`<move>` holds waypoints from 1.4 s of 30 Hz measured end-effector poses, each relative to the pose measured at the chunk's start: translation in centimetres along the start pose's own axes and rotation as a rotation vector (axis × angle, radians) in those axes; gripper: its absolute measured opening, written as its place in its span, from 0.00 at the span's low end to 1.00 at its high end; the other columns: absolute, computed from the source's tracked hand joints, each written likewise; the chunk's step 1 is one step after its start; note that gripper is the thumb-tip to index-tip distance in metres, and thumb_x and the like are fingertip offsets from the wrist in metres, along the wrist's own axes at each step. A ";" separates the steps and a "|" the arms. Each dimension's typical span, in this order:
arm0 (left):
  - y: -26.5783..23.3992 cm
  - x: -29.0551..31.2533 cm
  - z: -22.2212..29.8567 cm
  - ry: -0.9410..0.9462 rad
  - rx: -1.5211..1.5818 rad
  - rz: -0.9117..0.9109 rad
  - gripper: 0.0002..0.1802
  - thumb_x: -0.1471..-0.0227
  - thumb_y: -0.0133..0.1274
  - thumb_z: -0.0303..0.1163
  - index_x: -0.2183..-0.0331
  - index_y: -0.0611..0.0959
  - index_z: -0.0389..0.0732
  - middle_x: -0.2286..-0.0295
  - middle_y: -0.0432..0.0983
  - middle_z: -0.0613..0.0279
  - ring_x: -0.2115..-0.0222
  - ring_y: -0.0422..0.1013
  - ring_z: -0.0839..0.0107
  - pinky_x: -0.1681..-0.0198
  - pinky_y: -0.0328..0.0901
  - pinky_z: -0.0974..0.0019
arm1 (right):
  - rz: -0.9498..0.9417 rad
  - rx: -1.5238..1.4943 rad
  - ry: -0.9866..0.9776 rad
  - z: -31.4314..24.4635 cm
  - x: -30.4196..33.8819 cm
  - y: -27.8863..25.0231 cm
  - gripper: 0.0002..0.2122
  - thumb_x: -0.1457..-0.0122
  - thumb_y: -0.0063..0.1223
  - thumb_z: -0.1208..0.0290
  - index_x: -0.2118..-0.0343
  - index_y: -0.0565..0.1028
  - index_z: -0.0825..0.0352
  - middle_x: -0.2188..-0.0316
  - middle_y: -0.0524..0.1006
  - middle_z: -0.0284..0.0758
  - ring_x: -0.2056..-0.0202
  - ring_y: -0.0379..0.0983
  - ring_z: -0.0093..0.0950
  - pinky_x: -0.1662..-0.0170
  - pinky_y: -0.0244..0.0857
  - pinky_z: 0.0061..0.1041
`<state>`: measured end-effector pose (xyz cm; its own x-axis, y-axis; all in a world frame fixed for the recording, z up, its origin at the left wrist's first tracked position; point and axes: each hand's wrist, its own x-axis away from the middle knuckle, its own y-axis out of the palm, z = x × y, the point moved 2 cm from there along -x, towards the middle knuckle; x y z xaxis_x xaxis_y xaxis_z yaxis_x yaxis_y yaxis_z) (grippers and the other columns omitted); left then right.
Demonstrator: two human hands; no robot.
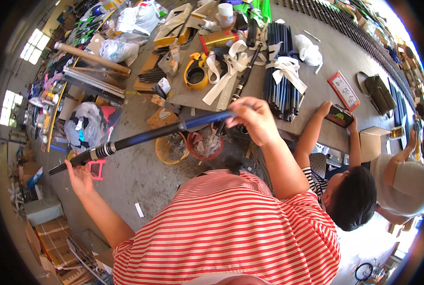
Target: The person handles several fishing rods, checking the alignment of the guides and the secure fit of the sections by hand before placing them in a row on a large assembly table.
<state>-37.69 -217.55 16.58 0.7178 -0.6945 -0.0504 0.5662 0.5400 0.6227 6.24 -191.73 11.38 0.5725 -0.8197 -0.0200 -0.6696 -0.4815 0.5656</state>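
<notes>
- Two hands of yours hold one long rod (pixel 145 135), which runs level across the view from lower left to upper middle.
- Your left hand (pixel 79 173) sits under the rod's dark butt end, fingers curled up around it just beside the silver rings.
- Behind that hand you can see a small red stool (pixel 97 168) on the floor.
- Further left and up, a clear bag (pixel 86 126) of scraps lies on the floor near a long wooden pole (pixel 91 57).
- Below the rod's middle stand two baskets, a yellow one (pixel 170 149) and a red one (pixel 203 145), just beside each other on the floor.
- Your right hand (pixel 254 118) is closed on the rod's blue end, thumb and fingers pinching it at the counter's near edge.
- On the counter (pixel 326 61) beyond that hand lies a yellow tape dispenser (pixel 195 73), white straps (pixel 226 71), and a bundle of dark blue rods (pixel 280 71) tied with white ribbon.
- Right of your arm, another person leans in with a phone (pixel 340 115) held in both hands over the counter.
- A red-framed card (pixel 344 90) lies just beyond the phone, and a dark bag (pixel 380 95) rests further right.
- At the far right a second person in a pale top sits by the counter's edge.
</notes>
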 end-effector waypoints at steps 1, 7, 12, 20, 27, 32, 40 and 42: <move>0.6 0.2 -0.4 0.017 -0.079 0.043 0.21 0.49 0.45 0.41 0.64 0.71 0.31 0.66 0.72 0.47 0.66 0.71 0.62 0.65 0.71 0.60 | -0.093 0.078 0.096 0.8 0.1 -0.5 0.08 0.48 0.49 0.73 0.70 0.72 0.74 0.77 0.74 0.39 0.77 0.73 0.24 0.70 0.70 0.19; 10.4 1.1 -7.4 0.007 -0.551 -0.131 0.15 0.48 0.44 0.39 0.65 0.72 0.36 0.69 0.72 0.53 0.71 0.71 0.69 0.72 0.69 0.69 | -0.243 -0.025 0.476 9.4 3.2 -0.6 0.17 0.45 0.45 0.58 0.64 0.71 0.70 0.72 0.73 0.35 0.77 0.71 0.21 0.75 0.67 0.17; 19.1 1.9 -14.7 -0.035 -0.581 -0.573 0.21 0.45 0.37 0.39 0.54 0.65 0.34 0.63 0.71 0.50 0.66 0.70 0.69 0.65 0.69 0.66 | -0.217 -0.130 0.413 11.7 5.5 -1.7 0.14 0.45 0.46 0.61 0.65 0.73 0.69 0.81 0.71 0.32 0.87 0.59 0.14 0.85 0.51 0.12; 9.5 3.1 -36.1 -0.587 -0.916 -0.535 0.19 0.48 0.45 0.38 0.57 0.69 0.37 0.64 0.70 0.58 0.65 0.67 0.71 0.61 0.64 0.69 | 0.390 0.046 0.165 10.5 7.9 -5.9 0.12 0.43 0.42 0.65 0.73 0.71 0.70 0.91 0.60 0.26 0.91 0.50 0.13 0.88 0.42 0.13; 11.2 5.1 -45.1 -0.872 -0.529 -0.575 0.18 0.50 0.46 0.46 0.68 0.71 0.39 0.84 0.64 0.69 0.91 0.55 0.83 0.90 0.50 0.79 | 0.782 -0.061 0.189 12.4 7.7 -7.8 0.14 0.43 0.41 0.60 0.76 0.68 0.67 0.93 0.58 0.25 0.94 0.47 0.14 0.92 0.38 0.15; 12.3 6.9 -44.8 -0.977 -0.394 -0.463 0.17 0.48 0.43 0.46 0.79 0.66 0.44 0.90 0.55 0.75 0.93 0.49 0.85 0.92 0.42 0.78 | 0.898 -0.060 0.209 13.6 6.1 -7.9 0.14 0.44 0.43 0.59 0.77 0.69 0.66 0.93 0.59 0.25 0.94 0.48 0.14 0.92 0.38 0.16; 13.0 10.1 -43.3 -0.853 -0.467 -0.466 0.17 0.46 0.40 0.44 0.80 0.65 0.44 0.90 0.53 0.75 0.92 0.49 0.84 0.91 0.44 0.78 | 0.971 -0.090 0.218 15.6 3.4 -8.7 0.14 0.45 0.45 0.57 0.76 0.70 0.64 0.92 0.60 0.25 0.93 0.49 0.14 0.90 0.39 0.16; 13.7 10.5 -43.0 -0.778 -0.519 -0.482 0.16 0.46 0.41 0.43 0.80 0.65 0.44 0.90 0.54 0.75 0.92 0.50 0.84 0.90 0.46 0.78 | 0.938 -0.093 0.189 16.3 3.0 -8.5 0.13 0.45 0.45 0.58 0.76 0.70 0.65 0.92 0.60 0.24 0.93 0.49 0.14 0.90 0.39 0.15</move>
<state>-4.99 -197.02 -9.03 0.0162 -0.9046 0.4260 0.9589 0.1348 0.2498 5.94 -195.16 -6.90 -0.1048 -0.7913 0.6024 -0.8581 0.3781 0.3474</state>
